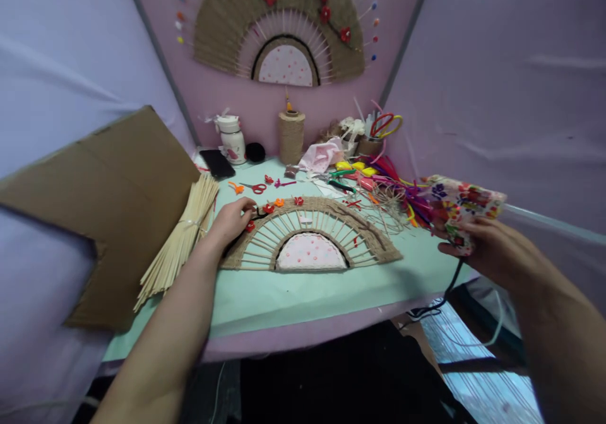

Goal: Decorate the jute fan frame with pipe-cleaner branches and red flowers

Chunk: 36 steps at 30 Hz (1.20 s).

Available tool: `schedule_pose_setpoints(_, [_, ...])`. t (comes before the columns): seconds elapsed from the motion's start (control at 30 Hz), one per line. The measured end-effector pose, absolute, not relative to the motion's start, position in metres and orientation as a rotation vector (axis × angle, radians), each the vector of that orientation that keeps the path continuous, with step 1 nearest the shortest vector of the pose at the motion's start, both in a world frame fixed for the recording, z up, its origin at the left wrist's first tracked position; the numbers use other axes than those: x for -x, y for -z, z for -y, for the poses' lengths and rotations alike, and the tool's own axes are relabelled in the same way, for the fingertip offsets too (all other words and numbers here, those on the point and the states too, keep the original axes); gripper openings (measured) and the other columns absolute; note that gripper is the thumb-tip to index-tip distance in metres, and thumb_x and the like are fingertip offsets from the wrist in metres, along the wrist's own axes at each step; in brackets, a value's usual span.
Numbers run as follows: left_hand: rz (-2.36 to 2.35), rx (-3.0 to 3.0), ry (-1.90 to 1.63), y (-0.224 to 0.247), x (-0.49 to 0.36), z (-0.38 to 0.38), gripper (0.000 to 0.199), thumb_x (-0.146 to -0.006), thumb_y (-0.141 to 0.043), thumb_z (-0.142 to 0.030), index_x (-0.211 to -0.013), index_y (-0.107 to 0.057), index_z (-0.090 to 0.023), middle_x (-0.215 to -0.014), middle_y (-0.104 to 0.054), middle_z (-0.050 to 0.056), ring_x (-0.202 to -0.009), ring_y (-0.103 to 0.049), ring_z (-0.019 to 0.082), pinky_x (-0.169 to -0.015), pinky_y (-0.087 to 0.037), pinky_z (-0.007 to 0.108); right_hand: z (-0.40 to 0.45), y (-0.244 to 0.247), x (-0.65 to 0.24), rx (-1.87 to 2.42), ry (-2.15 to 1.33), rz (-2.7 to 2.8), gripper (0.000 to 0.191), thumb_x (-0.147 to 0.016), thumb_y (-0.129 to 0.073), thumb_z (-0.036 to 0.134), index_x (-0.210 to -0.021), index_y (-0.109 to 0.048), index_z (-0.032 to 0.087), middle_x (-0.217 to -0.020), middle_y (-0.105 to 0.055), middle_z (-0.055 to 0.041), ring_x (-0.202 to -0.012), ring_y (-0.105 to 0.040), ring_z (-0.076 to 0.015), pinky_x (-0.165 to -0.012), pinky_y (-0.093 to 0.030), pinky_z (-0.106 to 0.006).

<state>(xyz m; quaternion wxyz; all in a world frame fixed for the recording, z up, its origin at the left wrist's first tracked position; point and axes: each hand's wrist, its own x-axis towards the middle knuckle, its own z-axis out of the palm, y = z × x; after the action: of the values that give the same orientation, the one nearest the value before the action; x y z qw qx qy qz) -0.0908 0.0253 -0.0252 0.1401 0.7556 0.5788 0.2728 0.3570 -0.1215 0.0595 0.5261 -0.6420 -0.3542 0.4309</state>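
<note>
A woven twine fan lies flat on the table, with thin ribs and a pink-dotted white half-circle at its base. Red flowers and an orange flower sit along its upper left rim. My left hand is at that rim, fingers curled together beside the flowers and a black strand; what they pinch is too small to make out. In my right hand, off to the right above the table edge, is a floral-patterned glue gun, its dark cord hanging down.
Stick bundle and cardboard stand left. Behind the fan are small scissors, pliers, a phone, a bottle and a twine spool. Pipe cleaners lie right. A finished-looking fan hangs on the wall.
</note>
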Motion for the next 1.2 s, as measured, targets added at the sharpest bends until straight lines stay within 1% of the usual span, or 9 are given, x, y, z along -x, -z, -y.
schedule_pose_setpoints(0.1, [-1.696, -2.161, -0.778, 0.025, 0.09, -0.025, 0.027, -0.083, -0.05, -0.026, -0.102, -0.069, -0.022, -0.103, -0.074, 0.005, -0.098, -0.067, 0.021, -0.091, -0.049, 0.032, 0.1, -0.064, -0.31, 1.451, -1.227, 1.029, 0.024, -0.07, -0.07, 0.04, -0.084, -0.063, 0.021, -0.084, -0.06, -0.0067, -0.066, -0.05, -0.0151, -0.041, -0.034, -0.019])
schedule_pose_setpoints(0.2, [-1.718, -2.178, -0.814, 0.025, 0.09, -0.026, 0.027, -0.083, -0.051, -0.026, -0.101, -0.071, -0.021, -0.105, -0.073, 0.006, -0.099, -0.065, 0.022, -0.093, -0.048, 0.033, 0.072, -0.066, -0.259, 1.38, -1.449, 1.252, 0.03, -0.077, -0.069, 0.047, -0.094, -0.067, 0.022, -0.083, -0.058, -0.003, -0.065, -0.049, -0.0116, -0.043, -0.037, -0.017])
schedule_pose_setpoints(0.27, [-1.712, -2.187, -0.86, 0.025, 0.09, -0.027, 0.03, -0.083, -0.051, -0.025, -0.105, -0.071, -0.02, -0.106, -0.072, 0.008, -0.1, -0.064, 0.022, -0.095, -0.048, 0.034, 0.051, -0.065, -0.227, 1.388, -1.493, 1.409, 0.03, -0.081, -0.066, 0.047, -0.095, -0.069, 0.021, -0.09, -0.061, -0.004, -0.068, -0.052, -0.0114, -0.045, -0.041, -0.017])
schedule_pose_setpoints(0.33, [-1.675, -2.194, -0.887, 0.025, 0.089, -0.03, 0.032, -0.085, -0.05, -0.025, -0.107, -0.071, -0.018, -0.108, -0.07, 0.009, -0.104, -0.062, 0.022, -0.098, -0.046, 0.035, 0.029, -0.06, -0.198, 1.39, -1.543, 1.506, 0.028, -0.085, -0.063, 0.045, -0.095, -0.068, 0.02, -0.088, -0.06, -0.004, -0.068, -0.052, -0.0106, -0.045, -0.042, -0.016])
schedule_pose_setpoints(0.4, [-1.643, -2.19, -0.879, 0.026, 0.088, -0.033, 0.03, -0.086, -0.05, -0.027, -0.105, -0.072, -0.017, -0.108, -0.07, 0.009, -0.106, -0.061, 0.022, -0.099, -0.045, 0.035, 0.009, -0.053, -0.174, 1.385, -1.633, 1.51, 0.027, -0.089, -0.06, 0.043, -0.092, -0.066, 0.017, -0.08, -0.058, -0.0033, -0.062, -0.049, -0.009, -0.04, -0.036, -0.014])
schedule_pose_setpoints(0.53, [-1.654, -2.166, -0.83, 0.03, 0.088, -0.038, 0.023, -0.084, -0.055, -0.029, -0.091, -0.074, -0.018, -0.097, -0.07, 0.008, -0.098, -0.062, 0.023, -0.094, -0.047, 0.036, -0.018, -0.04, -0.142, 1.418, -1.784, 1.492, 0.029, -0.092, -0.056, 0.043, -0.087, -0.063, 0.015, -0.067, -0.048, 0.0009, -0.052, -0.041, -0.006, -0.035, -0.026, -0.013])
schedule_pose_setpoints(0.7, [-1.705, -2.135, -0.837, 0.03, 0.089, -0.035, 0.015, -0.08, -0.06, -0.027, -0.083, -0.073, -0.019, -0.093, -0.069, 0.006, -0.095, -0.061, 0.023, -0.092, -0.047, 0.037, -0.03, -0.036, -0.127, 1.503, -1.783, 1.529, 0.03, -0.091, -0.057, 0.045, -0.082, -0.06, 0.016, -0.064, -0.049, 0.0014, -0.05, -0.041, -0.0059, -0.035, -0.026, -0.013])
schedule_pose_setpoints(0.93, [-1.79, -2.011, -0.837, 0.022, 0.084, -0.029, 0.013, -0.08, -0.061, -0.023, -0.086, -0.072, -0.019, -0.097, -0.069, 0.006, -0.097, -0.06, 0.022, -0.093, -0.046, 0.036, -0.04, -0.03, -0.135, 1.453, -1.84, 1.501, 0.033, -0.088, -0.06, 0.05, -0.08, -0.061, 0.017, -0.062, -0.049, 0.0012, -0.049, -0.04, -0.0069, -0.034, -0.026, -0.014])
schedule_pose_setpoints(1.2, [-2.146, -1.902, -0.771, 0.025, 0.066, -0.02, 0.026, -0.079, -0.067, -0.046, -0.083, -0.073, -0.021, -0.102, -0.064, 0.012, -0.11, -0.05, 0.034, -0.096, -0.039, 0.05, -0.055, -0.022, -0.138, 1.49, -1.964, 1.489, 0.038, -0.087, -0.059, 0.055, -0.084, -0.062, 0.017, -0.064, -0.05, 0.0017, -0.045, -0.036, -0.0048, -0.033, -0.023, -0.014])
